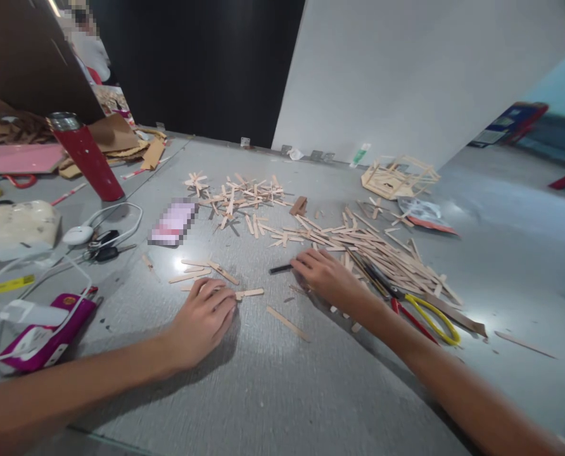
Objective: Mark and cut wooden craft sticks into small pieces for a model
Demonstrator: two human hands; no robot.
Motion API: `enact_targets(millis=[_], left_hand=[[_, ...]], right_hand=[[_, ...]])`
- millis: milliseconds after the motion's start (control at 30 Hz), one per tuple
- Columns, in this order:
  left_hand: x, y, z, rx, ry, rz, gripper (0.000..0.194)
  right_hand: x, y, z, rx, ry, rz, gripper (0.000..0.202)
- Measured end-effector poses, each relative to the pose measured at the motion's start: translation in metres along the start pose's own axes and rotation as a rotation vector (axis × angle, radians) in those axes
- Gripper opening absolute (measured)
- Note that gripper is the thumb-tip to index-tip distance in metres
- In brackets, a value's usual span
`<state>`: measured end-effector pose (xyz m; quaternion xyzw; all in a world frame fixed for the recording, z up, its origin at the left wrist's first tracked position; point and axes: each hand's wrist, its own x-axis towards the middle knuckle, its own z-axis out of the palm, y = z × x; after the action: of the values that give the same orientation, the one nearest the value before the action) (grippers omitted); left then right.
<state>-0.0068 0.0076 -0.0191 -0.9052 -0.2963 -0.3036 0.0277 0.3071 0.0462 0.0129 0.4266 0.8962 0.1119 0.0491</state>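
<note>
My left hand [206, 320] rests on the grey table, its fingers curled down over a short wooden stick [250, 293] that sticks out to the right. What its fingertips hold is hidden. Several loose sticks [190, 277] lie just beyond it. My right hand [323, 275] is closed on the right end of a small black bar [281, 269], which points left. A single flat stick [288, 323] lies between the hands, nearer the front. Beside my right forearm are scissors with yellow handles [434, 318] and a red-handled tool [413, 321].
A large pile of sticks [382, 250] spreads behind my right hand, with a stick frame [399, 178] farther back. On the left stand a red bottle [90, 158], a purple power strip [49, 332], keys [106, 247] and white cables. A person [90, 54] is at the far left.
</note>
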Motion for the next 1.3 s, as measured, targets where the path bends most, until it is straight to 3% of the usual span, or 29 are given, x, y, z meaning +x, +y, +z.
enact_targets(millis=[233,333,400,467,600,767,867,1000,1100,1300], left_hand=[[0.002,0.003,-0.006,-0.050,-0.030,0.048,0.023],[0.002,0.005,-0.006,-0.085,-0.035,0.060,0.022],[0.002,0.006,-0.005,-0.101,-0.034,0.071,0.022],[0.002,0.006,-0.004,-0.114,-0.036,0.077,0.022],[0.000,0.006,-0.002,-0.118,-0.035,0.092,0.022],[0.001,0.011,-0.004,-0.157,-0.107,0.118,0.024],[0.002,0.017,-0.007,-0.140,-0.176,0.153,0.025],[0.003,0.021,-0.008,-0.158,-0.174,0.199,0.026],[0.004,0.021,-0.008,-0.194,-0.167,0.258,0.026],[0.005,0.021,-0.005,-0.135,-0.124,0.302,0.030]], right_hand=[[-0.007,-0.011,-0.023,-0.029,-0.037,0.118,0.019],[-0.013,-0.027,-0.036,0.002,-0.052,0.170,0.015],[-0.019,-0.041,-0.044,0.149,-0.103,0.287,0.018],[-0.023,-0.056,-0.049,0.275,-0.200,0.208,0.017],[-0.027,-0.077,-0.052,0.285,-0.312,0.138,0.015],[-0.024,-0.084,-0.051,0.363,-0.216,0.059,0.021],[-0.024,-0.079,-0.051,0.474,-0.054,0.059,0.017],[-0.027,-0.059,-0.051,0.668,0.200,0.127,0.032],[-0.026,-0.047,-0.046,0.905,0.217,0.265,0.030],[-0.010,-0.058,-0.032,1.407,-0.043,0.373,0.017]])
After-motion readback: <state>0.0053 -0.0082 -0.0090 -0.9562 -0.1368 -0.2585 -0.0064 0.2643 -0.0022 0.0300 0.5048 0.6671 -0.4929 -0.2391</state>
